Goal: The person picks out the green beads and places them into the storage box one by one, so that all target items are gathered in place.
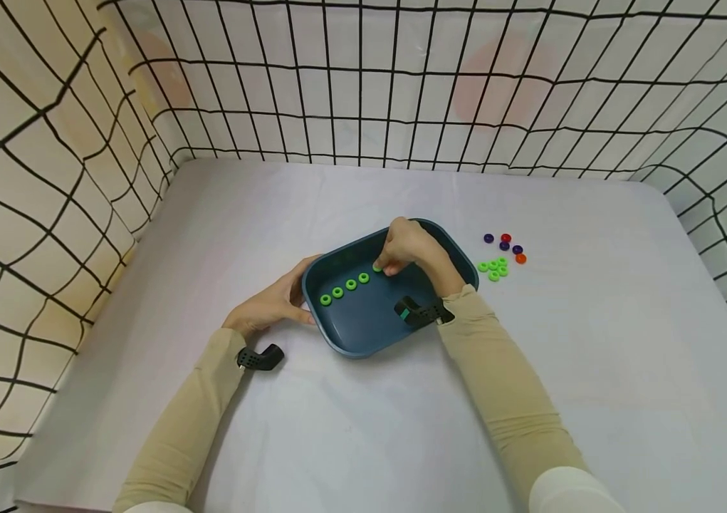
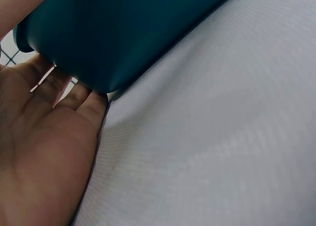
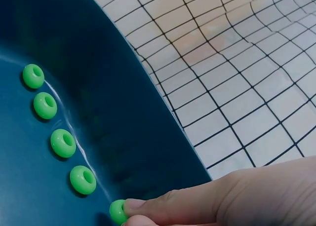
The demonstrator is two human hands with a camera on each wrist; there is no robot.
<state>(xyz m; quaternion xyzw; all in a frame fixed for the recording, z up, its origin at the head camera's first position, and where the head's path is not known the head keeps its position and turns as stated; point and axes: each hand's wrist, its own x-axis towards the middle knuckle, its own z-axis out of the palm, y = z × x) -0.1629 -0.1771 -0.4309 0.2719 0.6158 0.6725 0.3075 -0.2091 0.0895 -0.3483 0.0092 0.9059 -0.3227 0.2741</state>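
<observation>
A dark blue tray (image 1: pixel 363 335) lies at a slant on the white cloth. My left hand (image 1: pixel 276 303) holds its left end from outside, thumb at the near side and fingers along the far side; in the left wrist view the fingers (image 2: pixel 74 95) press on the tray's outer wall. Inside the tray, my right hand (image 1: pixel 411 246) pinches a green bead (image 3: pixel 117 212) between thumb and index finger, low by the far wall. Several green beads (image 1: pixel 351 285) with holes lie in a row along that wall, left of the pinched one.
Right of the tray, a cluster of green beads (image 1: pixel 493 268) lies on the cloth. Just behind it are a few purple beads (image 1: pixel 504 246), a red bead (image 1: pixel 506 238) and an orange bead (image 1: pixel 520 258). A black wire-grid fence (image 1: pixel 363 71) borders the back and sides.
</observation>
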